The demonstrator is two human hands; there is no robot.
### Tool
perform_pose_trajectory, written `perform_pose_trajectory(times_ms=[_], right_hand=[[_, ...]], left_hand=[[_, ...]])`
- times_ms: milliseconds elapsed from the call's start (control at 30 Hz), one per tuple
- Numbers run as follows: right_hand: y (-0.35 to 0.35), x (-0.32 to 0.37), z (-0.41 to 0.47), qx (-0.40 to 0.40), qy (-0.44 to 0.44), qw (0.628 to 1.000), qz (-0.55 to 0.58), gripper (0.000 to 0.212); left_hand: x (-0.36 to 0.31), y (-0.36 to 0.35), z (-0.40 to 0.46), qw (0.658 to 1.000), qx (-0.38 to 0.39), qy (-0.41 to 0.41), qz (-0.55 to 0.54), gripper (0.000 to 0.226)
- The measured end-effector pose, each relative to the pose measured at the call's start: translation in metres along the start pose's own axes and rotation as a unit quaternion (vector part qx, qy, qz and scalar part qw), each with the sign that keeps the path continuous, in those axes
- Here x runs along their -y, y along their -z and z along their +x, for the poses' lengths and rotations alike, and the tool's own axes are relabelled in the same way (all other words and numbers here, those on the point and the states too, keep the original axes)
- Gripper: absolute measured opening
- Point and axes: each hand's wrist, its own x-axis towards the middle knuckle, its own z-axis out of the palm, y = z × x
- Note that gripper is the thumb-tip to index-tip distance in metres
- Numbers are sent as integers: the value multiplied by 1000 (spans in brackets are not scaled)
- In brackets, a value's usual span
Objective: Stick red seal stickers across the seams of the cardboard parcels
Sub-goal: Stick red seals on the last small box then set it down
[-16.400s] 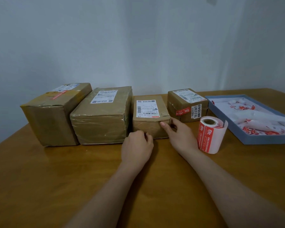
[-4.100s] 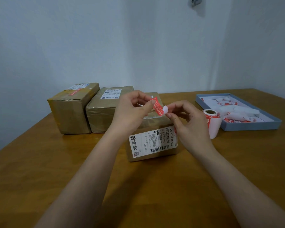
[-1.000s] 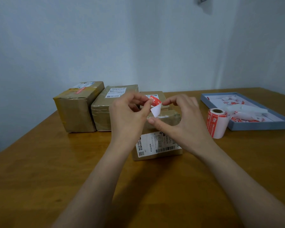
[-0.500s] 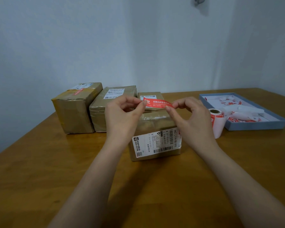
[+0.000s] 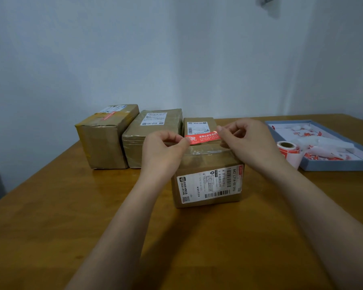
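**Seal sticker held taut above the front parcel**

Pale walls meet in a corner behind a wooden table (image 5: 50, 237), whose near half lies open as bare wood at 6 o'clock. Along the far edge, at 11 to 12 o'clock, three taped cardboard parcels (image 5: 153, 135) are lined up side by side. A blue tray (image 5: 333, 167) of crumpled backing scraps is set at 2 o'clock, cut off by the right frame edge, with a sticker roll (image 5: 289, 149) just beside its near corner. The front parcel (image 5: 208, 178) stands at centre, apart from the row, its shipping label facing the viewer.

Both forearms are stretched forward. The left hand (image 5: 162, 150) is pinched on one end of the red seal sticker (image 5: 203, 138), and the right hand (image 5: 249, 141) is pinched on the other, so the strip is held level above the parcel's top. The print is too small to be read.
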Motion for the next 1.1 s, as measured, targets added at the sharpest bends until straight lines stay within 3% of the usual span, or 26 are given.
perform_pose_trajectory(times_ms=[400,800,1100], right_hand=[[-12,-6,-3,7,-1,994,-109,27],[-13,1,-7,-3,-13,994,-104,29],[-16,-2,-6,-10,-8,993,-113,25]], left_hand=[[10,-4,3,996,56,28,68,13],[15,-9,4,996,45,16,75,33],[17,-11,4,996,47,-1,79,29]])
